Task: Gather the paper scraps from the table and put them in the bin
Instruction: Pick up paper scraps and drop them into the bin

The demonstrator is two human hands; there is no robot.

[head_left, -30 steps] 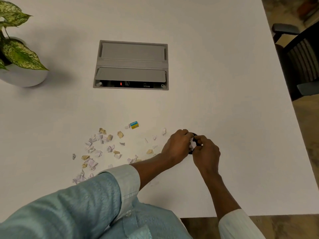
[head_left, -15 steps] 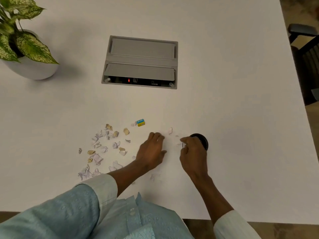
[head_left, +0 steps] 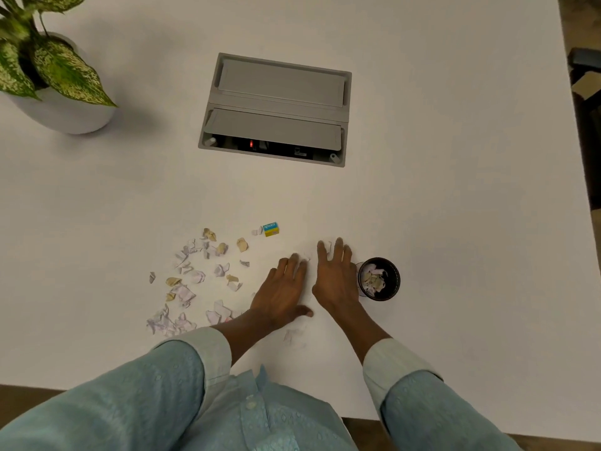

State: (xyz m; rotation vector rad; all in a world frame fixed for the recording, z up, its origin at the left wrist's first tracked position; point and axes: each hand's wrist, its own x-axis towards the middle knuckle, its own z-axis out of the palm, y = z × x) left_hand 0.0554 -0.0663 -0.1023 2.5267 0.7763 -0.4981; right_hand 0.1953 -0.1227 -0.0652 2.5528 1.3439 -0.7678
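Toward the far left corner of the white surface (head_left: 455,190) we see a potted plant (head_left: 48,76) in a pale pot. Near the front edge, left of centre, lie the paper scraps (head_left: 195,278), white and tan, loosely scattered, with a small blue and yellow box (head_left: 271,229) just beyond them. A grey cable hatch (head_left: 276,109) sits in the middle of the surface, its flap partly raised. Our left hand (head_left: 282,292) rests flat, its grip apart with fingers spread, holding nothing we can see. Just beside it our right hand (head_left: 335,281) also lies flat, fingers apart, a few white bits between the fingertips of both. Touching the right hand's outer side stands the small black bin (head_left: 380,279), already holding scraps.
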